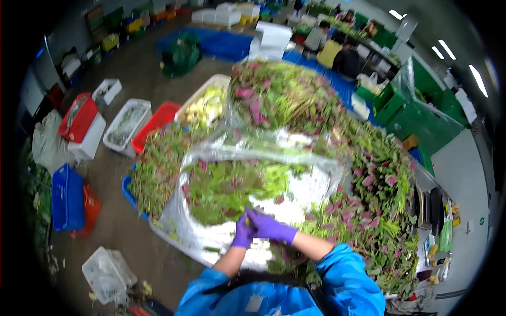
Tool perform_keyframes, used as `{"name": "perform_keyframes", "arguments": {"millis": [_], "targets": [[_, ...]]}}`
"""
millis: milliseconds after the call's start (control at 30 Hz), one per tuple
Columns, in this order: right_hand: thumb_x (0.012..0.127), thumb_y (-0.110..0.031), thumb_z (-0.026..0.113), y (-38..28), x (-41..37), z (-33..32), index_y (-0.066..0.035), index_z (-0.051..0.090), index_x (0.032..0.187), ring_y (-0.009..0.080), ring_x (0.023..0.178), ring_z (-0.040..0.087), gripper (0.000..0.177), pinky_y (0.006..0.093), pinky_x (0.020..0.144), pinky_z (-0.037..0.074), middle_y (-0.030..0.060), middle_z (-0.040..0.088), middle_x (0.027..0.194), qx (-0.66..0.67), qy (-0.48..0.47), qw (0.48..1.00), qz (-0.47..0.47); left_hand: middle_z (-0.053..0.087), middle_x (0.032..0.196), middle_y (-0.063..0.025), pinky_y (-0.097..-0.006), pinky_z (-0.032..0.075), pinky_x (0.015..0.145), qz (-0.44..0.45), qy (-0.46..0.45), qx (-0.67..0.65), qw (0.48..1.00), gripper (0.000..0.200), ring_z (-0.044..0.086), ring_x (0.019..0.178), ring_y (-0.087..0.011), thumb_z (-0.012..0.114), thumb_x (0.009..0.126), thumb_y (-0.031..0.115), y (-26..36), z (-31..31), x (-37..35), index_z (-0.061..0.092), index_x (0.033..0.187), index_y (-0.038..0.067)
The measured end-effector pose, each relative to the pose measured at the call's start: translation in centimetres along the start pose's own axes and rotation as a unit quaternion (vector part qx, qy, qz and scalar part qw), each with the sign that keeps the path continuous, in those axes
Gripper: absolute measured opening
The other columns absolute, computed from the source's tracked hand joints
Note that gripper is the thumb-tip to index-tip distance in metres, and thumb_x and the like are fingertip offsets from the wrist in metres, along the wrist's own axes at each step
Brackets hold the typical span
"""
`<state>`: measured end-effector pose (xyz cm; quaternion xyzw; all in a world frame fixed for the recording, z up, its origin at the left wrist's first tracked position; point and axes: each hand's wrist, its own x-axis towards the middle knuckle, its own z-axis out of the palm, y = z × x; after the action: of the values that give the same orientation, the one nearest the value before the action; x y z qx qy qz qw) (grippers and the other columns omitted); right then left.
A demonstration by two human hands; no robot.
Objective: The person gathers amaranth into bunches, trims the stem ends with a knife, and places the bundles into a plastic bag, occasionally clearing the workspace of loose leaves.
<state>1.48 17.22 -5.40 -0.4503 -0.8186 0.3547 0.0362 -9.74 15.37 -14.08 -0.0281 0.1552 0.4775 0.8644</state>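
Note:
In purple gloves, my left hand (243, 231) and my right hand (272, 226) meet at the near edge of a pile of loose red-and-green leafy greens (224, 187). The fingers of both hands are closed and drawn together; a bit of green shows by them, but what they hold is blurred and too small to make out. Under the pile is a clear plastic sheet (192, 234) on a shiny work surface. More purple-leaved greens (371, 181) are heaped to the right, and a big bundle of greens (287, 97) lies beyond the sheet.
Left of the table are a red crate (156, 126), a white crate (126, 124) and a blue basket (67, 197) on the floor. A pale tub (182, 113) of yellowish leaves stands behind the heap. Several people (332, 50) sit at the far right near green bins (416, 124).

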Motion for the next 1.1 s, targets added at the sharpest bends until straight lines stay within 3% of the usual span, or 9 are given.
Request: {"name": "perform_keyframes", "arguments": {"millis": [67, 133, 167, 200, 400, 600, 800, 1033, 1100], "targets": [[0.079, -0.026, 0.063, -0.3, -1.3, -3.5, -0.010, 0.018, 0.139, 0.0259, 0.123, 0.037, 0.076, 0.0353, 0.099, 0.032, 0.0192, 0.038, 0.132, 0.107, -0.070, 0.991, 0.029, 0.045, 0.123, -0.0158, -0.0473, 0.029, 0.101, 0.047, 0.070, -0.069, 0.994, 0.054, 0.042, 0.115, -0.0320, 0.052, 0.081, 0.023, 0.1, 0.1, -1.1, 0.036, 0.128, 0.003], [0.082, -0.021, 0.058, -1.1, -0.5, -7.9, -0.006, 0.051, 0.120, 0.0158, 0.091, 0.059, 0.041, 0.0280, 0.082, 0.046, 0.0113, 0.061, 0.106, 0.261, -0.003, 0.943, 0.205, 0.049, 0.117, -0.0161, -0.0500, 0.028, 0.101, 0.054, 0.131, -0.114, 0.983, 0.056, 0.044, 0.113, -0.0327, 0.053, 0.079, 0.021, 0.3, 0.1, -1.5, 0.036, 0.129, 0.004], [0.082, -0.018, 0.057, 1.8, -0.4, -7.3, -0.004, 0.060, 0.107, 0.0123, 0.077, 0.060, 0.029, 0.0248, 0.072, 0.048, 0.0082, 0.065, 0.091, 0.360, 0.151, 0.919, 0.057, 0.051, 0.113, -0.0153, -0.0493, 0.028, 0.101, 0.060, 0.045, -0.115, 0.991, 0.057, 0.046, 0.111, -0.0314, 0.055, 0.078, 0.022, 0.4, 1.5, -1.9, 0.037, 0.129, 0.005], [0.080, -0.017, 0.058, 3.1, 0.2, -8.2, -0.007, 0.063, 0.099, 0.0154, 0.077, 0.062, 0.022, 0.0273, 0.072, 0.049, 0.0101, 0.065, 0.090, 0.192, 0.141, 0.961, 0.140, 0.051, 0.113, -0.0153, -0.0493, 0.028, 0.101, 0.064, 0.046, -0.114, 0.990, 0.057, 0.046, 0.111, -0.0314, 0.055, 0.078, 0.022, 0.6, 1.2, -2.1, 0.037, 0.129, 0.005], [0.067, -0.018, 0.061, 3.2, 4.3, -4.7, -0.014, 0.064, 0.092, 0.0337, 0.113, 0.040, 0.025, 0.0519, 0.092, 0.032, 0.0129, 0.045, 0.120, -0.250, 0.207, 0.941, -0.094, 0.055, 0.095, -0.0105, -0.0443, 0.035, 0.097, 0.076, 0.022, -0.076, 0.994, 0.054, 0.053, 0.095, -0.0270, 0.054, 0.077, 0.020, 1.0, 1.9, -3.3, 0.038, 0.127, 0.005], [0.072, -0.012, 0.056, 6.4, 10.5, -4.0, -0.011, 0.063, 0.095, 0.0303, 0.093, 0.054, 0.024, 0.0404, 0.080, 0.043, 0.0135, 0.058, 0.099, 0.026, 0.233, 0.970, 0.067, 0.050, 0.086, -0.0053, -0.0366, 0.038, 0.089, 0.132, 0.025, 0.032, 0.990, 0.056, 0.050, 0.082, -0.0204, 0.053, 0.074, 0.022, 2.7, 4.5, -6.0, 0.035, 0.125, 0.006], [0.077, -0.015, 0.053, 8.0, 11.8, -8.8, -0.009, 0.065, 0.079, 0.0314, 0.076, 0.059, 0.014, 0.0393, 0.068, 0.047, 0.0133, 0.062, 0.081, -0.011, 0.293, 0.935, 0.201, 0.044, 0.081, -0.0038, -0.0410, 0.036, 0.088, 0.230, -0.081, 0.099, 0.965, 0.065, 0.047, 0.075, -0.0194, 0.060, 0.064, 0.020, 4.7, 7.0, -11.0, 0.035, 0.123, 0.007], [0.081, -0.012, 0.052, 3.0, 9.3, -6.0, -0.010, 0.062, 0.101, 0.0282, 0.092, 0.056, 0.022, 0.0358, 0.083, 0.044, 0.0116, 0.061, 0.099, 0.155, 0.196, 0.951, -0.185, 0.042, 0.076, -0.0015, -0.0382, 0.037, 0.086, 0.229, -0.155, 0.134, 0.952, 0.063, 0.045, 0.070, -0.0175, 0.063, 0.063, 0.023, 6.2, 8.2, -11.7, 0.037, 0.119, 0.010], [0.086, -0.015, 0.050, 0.7, 8.8, -3.7, -0.007, 0.058, 0.109, 0.0215, 0.099, 0.054, 0.025, 0.0295, 0.088, 0.042, 0.0092, 0.059, 0.106, 0.377, 0.070, 0.923, -0.022, 0.042, 0.075, -0.0025, -0.0394, 0.038, 0.085, 0.215, -0.161, 0.142, 0.953, 0.063, 0.045, 0.069, -0.0188, 0.063, 0.063, 0.021, 6.1, 8.7, -11.8, 0.038, 0.118, 0.008]]}}
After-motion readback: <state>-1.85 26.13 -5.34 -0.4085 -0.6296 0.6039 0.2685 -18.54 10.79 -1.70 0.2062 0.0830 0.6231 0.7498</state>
